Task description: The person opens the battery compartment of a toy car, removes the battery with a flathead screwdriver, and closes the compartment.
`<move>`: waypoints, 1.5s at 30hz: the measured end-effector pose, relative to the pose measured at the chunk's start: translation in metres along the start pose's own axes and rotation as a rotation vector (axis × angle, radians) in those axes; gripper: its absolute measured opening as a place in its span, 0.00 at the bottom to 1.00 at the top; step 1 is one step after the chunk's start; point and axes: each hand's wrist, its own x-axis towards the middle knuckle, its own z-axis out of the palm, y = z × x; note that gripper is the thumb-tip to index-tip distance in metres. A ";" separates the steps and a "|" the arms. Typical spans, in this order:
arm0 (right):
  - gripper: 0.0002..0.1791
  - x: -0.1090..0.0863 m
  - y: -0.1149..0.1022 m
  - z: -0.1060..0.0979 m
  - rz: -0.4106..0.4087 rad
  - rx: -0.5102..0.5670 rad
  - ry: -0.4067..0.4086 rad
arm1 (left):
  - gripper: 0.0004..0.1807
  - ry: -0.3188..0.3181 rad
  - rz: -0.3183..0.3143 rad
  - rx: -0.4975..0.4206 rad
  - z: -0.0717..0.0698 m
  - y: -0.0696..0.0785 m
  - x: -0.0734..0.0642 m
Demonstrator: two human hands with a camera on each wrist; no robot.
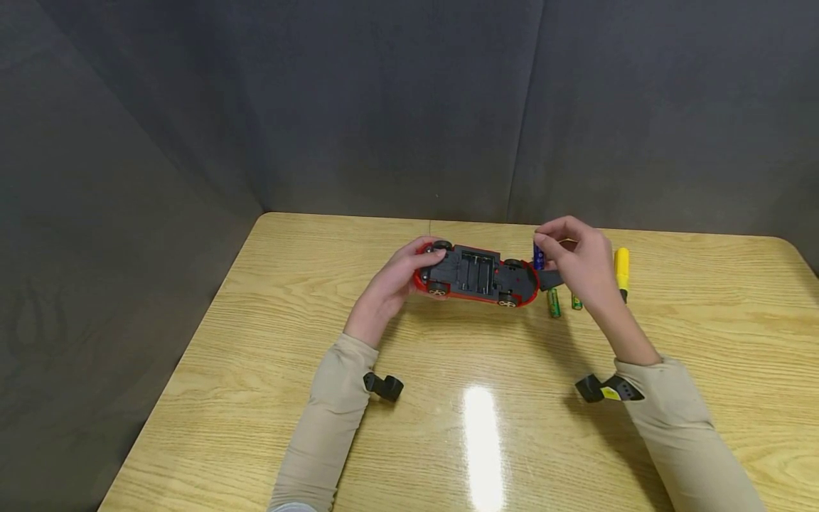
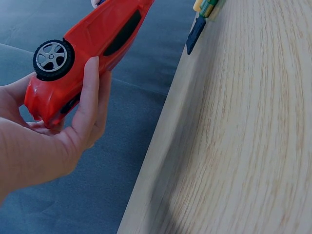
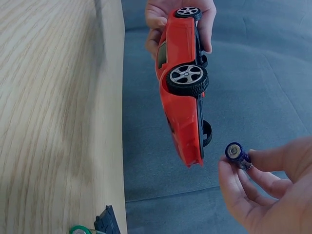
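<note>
A red toy car (image 1: 525, 283) is held above the table, its dark underside facing up. My left hand (image 1: 398, 276) grips one end of it, thumb on the underside and fingers beneath. An uncovered battery compartment (image 1: 478, 273) in the middle shows metal contacts. Just off the car's other end, my right hand (image 1: 585, 262) pinches a blue battery (image 3: 236, 152) between thumb and fingers; one flat end of the battery faces the right wrist camera. Below that hand, two green batteries (image 1: 553, 304) lie on the table, near a flat black piece (image 1: 550, 279) partly hidden by the fingers.
A yellow tool or marker with a black end (image 1: 622, 269) lies right of the right hand. The wooden table (image 1: 307, 299) ends at a dark fabric wall (image 1: 397, 128) behind, with another on the left. Each wrist wears a black camera (image 1: 384, 387).
</note>
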 end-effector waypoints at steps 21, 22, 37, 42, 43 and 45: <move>0.14 -0.002 0.009 -0.002 0.008 -0.010 -0.001 | 0.22 -0.005 -0.001 -0.013 0.000 0.000 -0.001; 0.13 -0.002 0.010 -0.002 0.005 -0.012 0.000 | 0.22 -0.004 -0.001 -0.012 0.000 0.000 -0.001; 0.13 -0.002 0.018 -0.004 0.012 -0.008 -0.013 | 0.22 -0.001 -0.004 -0.004 0.000 0.000 -0.001; 0.13 -0.002 0.020 -0.004 0.019 -0.012 -0.017 | 0.22 0.000 -0.006 -0.007 0.000 0.000 0.000; 0.13 -0.002 0.021 -0.005 0.021 -0.010 -0.018 | 0.22 -0.001 -0.006 -0.008 0.000 -0.001 0.000; 0.13 -0.002 0.021 -0.005 0.022 -0.010 -0.022 | 0.22 -0.003 -0.006 -0.009 0.000 -0.001 0.000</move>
